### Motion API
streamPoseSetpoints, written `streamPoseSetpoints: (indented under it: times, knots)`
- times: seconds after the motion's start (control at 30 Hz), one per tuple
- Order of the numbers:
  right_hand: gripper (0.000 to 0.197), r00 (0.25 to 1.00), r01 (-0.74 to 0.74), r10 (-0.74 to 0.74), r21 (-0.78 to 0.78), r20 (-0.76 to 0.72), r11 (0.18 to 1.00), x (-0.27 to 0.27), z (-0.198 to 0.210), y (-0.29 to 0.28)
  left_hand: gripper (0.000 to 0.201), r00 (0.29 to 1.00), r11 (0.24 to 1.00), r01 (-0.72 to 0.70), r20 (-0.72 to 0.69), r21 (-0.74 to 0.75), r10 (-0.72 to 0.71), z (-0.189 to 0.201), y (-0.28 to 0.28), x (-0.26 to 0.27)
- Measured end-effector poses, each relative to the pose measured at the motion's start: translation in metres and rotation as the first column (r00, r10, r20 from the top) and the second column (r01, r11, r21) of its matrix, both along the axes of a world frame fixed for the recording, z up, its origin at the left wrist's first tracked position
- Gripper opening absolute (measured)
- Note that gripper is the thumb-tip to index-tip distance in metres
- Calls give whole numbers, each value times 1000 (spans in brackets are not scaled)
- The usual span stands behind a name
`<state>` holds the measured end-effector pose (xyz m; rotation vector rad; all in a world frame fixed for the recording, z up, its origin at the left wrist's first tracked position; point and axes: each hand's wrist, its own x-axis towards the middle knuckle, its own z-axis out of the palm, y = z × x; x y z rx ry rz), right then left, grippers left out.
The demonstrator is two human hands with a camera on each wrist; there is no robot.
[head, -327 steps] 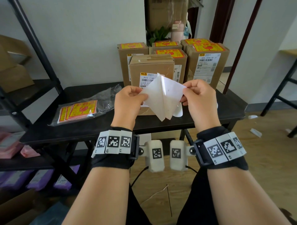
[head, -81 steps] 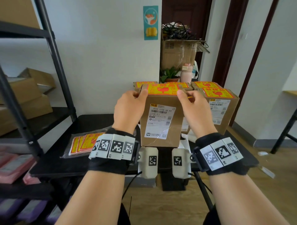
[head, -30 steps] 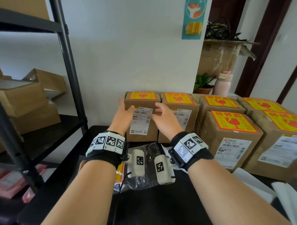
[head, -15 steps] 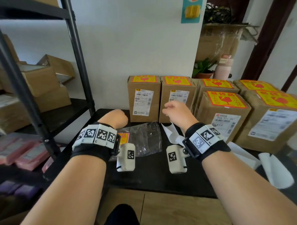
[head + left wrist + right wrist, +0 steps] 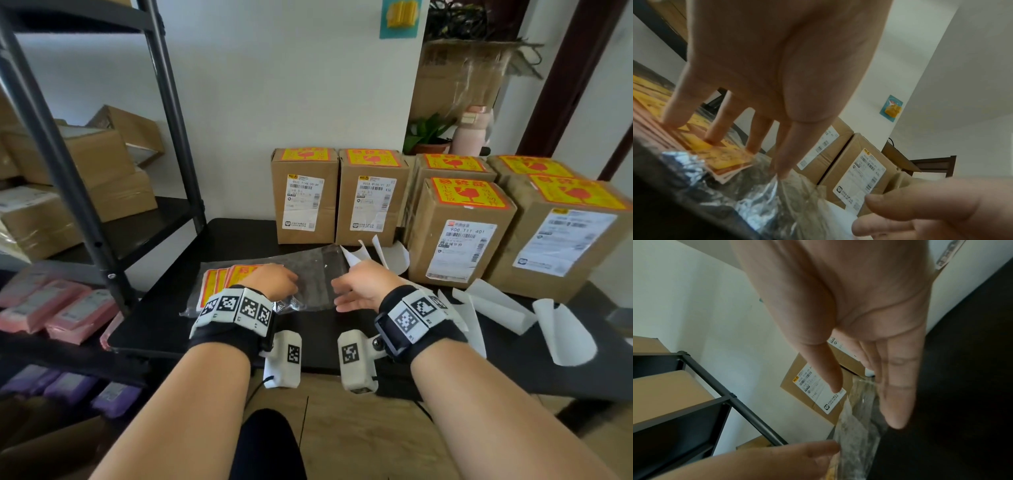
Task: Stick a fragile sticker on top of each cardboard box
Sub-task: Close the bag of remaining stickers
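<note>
Fragile stickers [image 5: 219, 278], yellow and red, lie stacked inside a clear plastic bag [image 5: 308, 274] on the black worktop [image 5: 239, 236], pressed under the straight fingertips of the left hand [image 5: 274, 279]. The right hand [image 5: 359, 287] hovers relaxed and spread at the bag's open end. Behind stand cardboard boxes [image 5: 305, 198], each already stickered on top.

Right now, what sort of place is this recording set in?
Probably a small packing or shipping room: labelled cardboard boxes with fragile stickers stand on a black table, and a metal shelf rack holds more cartons.
</note>
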<state>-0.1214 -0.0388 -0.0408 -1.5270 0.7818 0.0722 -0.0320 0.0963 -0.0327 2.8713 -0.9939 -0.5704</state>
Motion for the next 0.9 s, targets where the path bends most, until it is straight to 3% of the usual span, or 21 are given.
streamPoseSetpoints:
  times: [0.13, 0.23, 0.37, 0.43, 0.5, 0.6, 0.67, 0.8, 0.83, 0.9]
  knots:
    - [38, 1000, 1, 2, -128, 20, 992, -2, 2, -3, 41, 998, 998, 55, 3, 2, -55, 1, -9, -11]
    - [32, 997, 6, 15, -263, 79, 965, -3, 10, -6, 55, 999, 993, -6, -35, -121, 1, 0, -11, -16]
    - [22, 978, 56, -50, -25, 204, 998, -2, 21, -4, 49, 971, 909, -238, -59, -342, 232, -14, -2, 3]
    - [23, 985, 79, -83, 29, 155, 996, -2, 21, -1, 43, 920, 888, -375, 11, -266, 392, -21, 6, 14]
    - [31, 994, 35, -33, -20, 104, 999, -1, 14, 4, 46, 886, 876, -455, 11, -162, 463, -30, 17, 23]
    - [40, 988, -98, 113, -135, 106, 986, 3, 1, 13, 59, 924, 919, -380, 3, -106, 382, -54, 27, 43]
    - [40, 971, -155, 191, -227, 145, 961, 8, -2, 22, 44, 949, 945, -312, 6, -102, 314, -55, 33, 43]
    - [39, 945, -226, 296, -377, 140, 898, 24, 0, 45, 42, 969, 930, -232, 17, -285, 247, -51, 38, 45]
    - [38, 942, -249, 316, -393, 113, 885, 28, 0, 49, 43, 963, 905, -239, 33, -352, 267, -50, 40, 49]
    - [36, 929, -315, 368, -431, 43, 845, 34, -1, 55, 43, 932, 779, -342, -86, -525, 351, -49, 46, 56]
